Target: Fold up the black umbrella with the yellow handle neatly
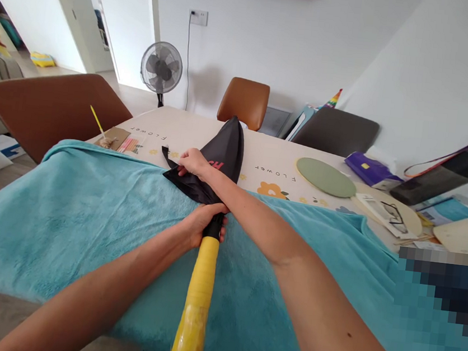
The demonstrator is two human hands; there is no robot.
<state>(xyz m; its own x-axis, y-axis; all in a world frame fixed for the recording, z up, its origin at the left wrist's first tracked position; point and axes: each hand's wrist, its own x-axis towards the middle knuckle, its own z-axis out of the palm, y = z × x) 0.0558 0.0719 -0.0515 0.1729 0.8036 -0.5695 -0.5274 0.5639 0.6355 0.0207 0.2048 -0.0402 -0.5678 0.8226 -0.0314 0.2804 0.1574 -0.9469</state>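
Note:
A racket with a yellow-wrapped handle points toward me over a teal towel spread on the table. Its head sits inside a black fabric cover with red lettering. My left hand is wrapped around the racket's neck just above the yellow grip, at the cover's mouth. My right hand reaches across and pinches the cover's loose left edge, where a black flap sticks out. The racket head itself is hidden inside the cover.
Brown chairs stand at the left and far end, a grey one at right. A green round mat, glasses, a purple box and papers lie at right. A floor fan stands behind the table.

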